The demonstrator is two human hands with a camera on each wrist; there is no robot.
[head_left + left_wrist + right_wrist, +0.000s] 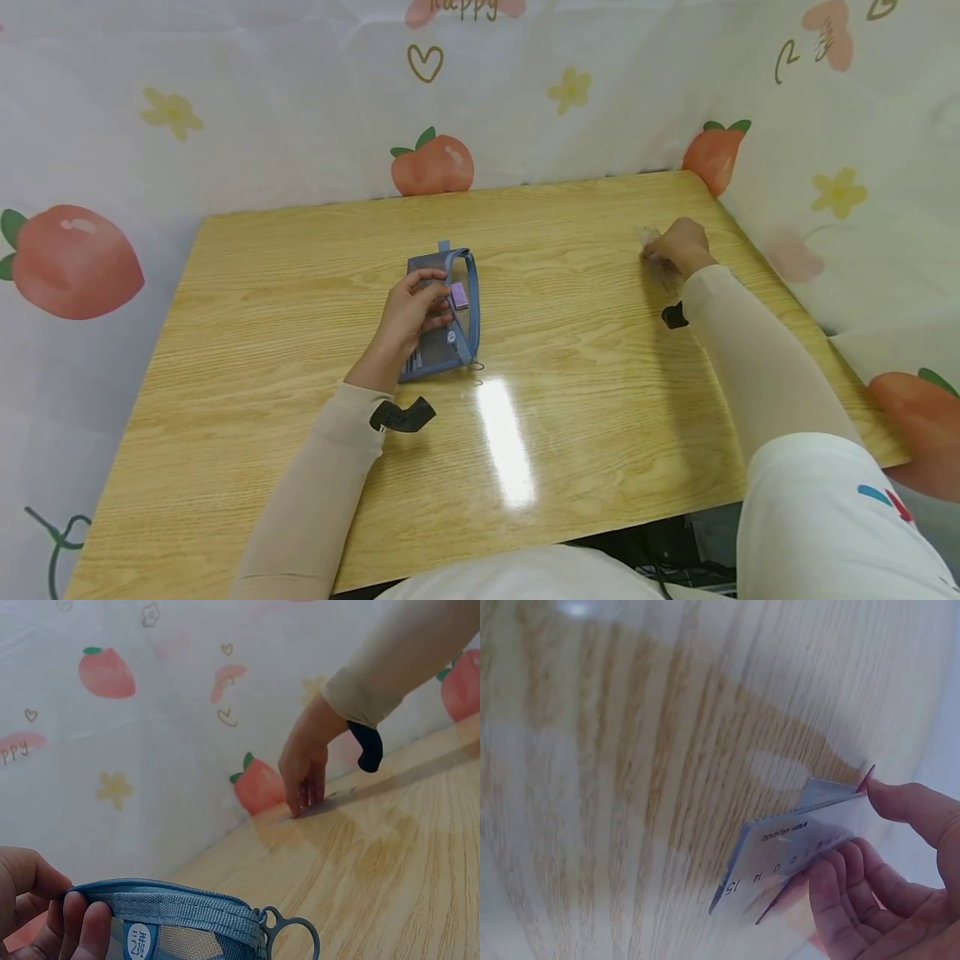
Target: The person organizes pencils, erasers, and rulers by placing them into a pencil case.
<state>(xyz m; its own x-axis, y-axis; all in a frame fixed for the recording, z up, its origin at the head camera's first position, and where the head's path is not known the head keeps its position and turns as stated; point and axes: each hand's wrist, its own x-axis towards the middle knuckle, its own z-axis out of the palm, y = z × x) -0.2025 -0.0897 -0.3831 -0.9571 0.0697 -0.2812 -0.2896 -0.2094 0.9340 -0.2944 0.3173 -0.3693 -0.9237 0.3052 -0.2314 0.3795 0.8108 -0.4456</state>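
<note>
A blue mesh zip pouch (431, 360) lies on the table with its zipped side spread apart, and a small purple block (459, 295) shows inside. My left hand (411, 310) holds the pouch; in the left wrist view its thumb and fingers pinch the zip edge (180, 896) near a ring pull (295, 921). Far to the right, my right hand (681, 242) grips a clear ruler (795, 838) with printed numbers, tilted at the tabletop. Other thin clear pieces, one with a reddish edge, are held with the ruler; their shapes are partly hidden.
The wooden table (285, 275) meets a printed cloth wall (300, 100) at the back and another at the right. A black wrist mount (402, 415) sits on the left sleeve, a second mount (675, 316) on the right. Light glares off the tabletop near the front.
</note>
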